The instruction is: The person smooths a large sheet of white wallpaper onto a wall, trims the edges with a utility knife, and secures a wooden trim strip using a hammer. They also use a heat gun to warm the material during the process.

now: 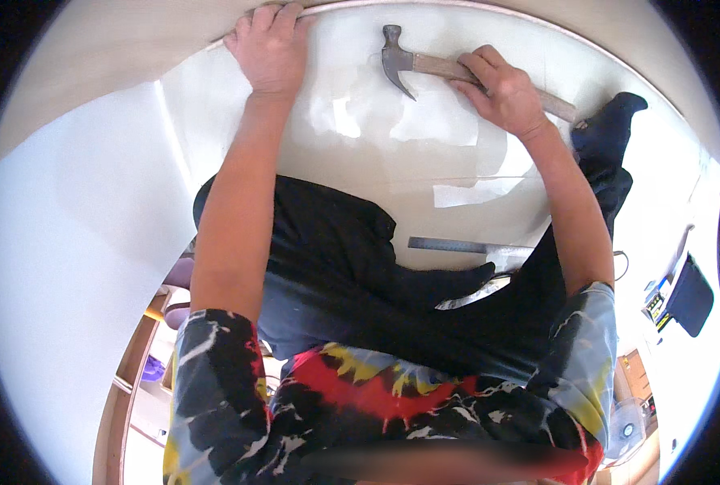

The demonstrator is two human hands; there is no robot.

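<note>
My right hand (pixel 501 90) is closed around the wooden handle of a claw hammer (pixel 399 61), about midway along it. The hammer lies nearly level just above or on the pale, glossy floor, its dark metal head toward the left and the claw curving down in view. At the far left, my left hand (pixel 271 50) presses bent fingers onto a thin pale trim strip (pixel 352 6) running along the foot of the wall. What its fingertips grip is partly hidden.
My crossed legs (pixel 327 242) in black trousers fill the middle, with a dark-socked foot (pixel 610 129) right of the hammer handle. A metal ruler (pixel 447 244) lies on the floor. A white wall panel (pixel 77 202) stands left. A dark bin-like object (pixel 690 297) and a fan (pixel 628 428) are at right.
</note>
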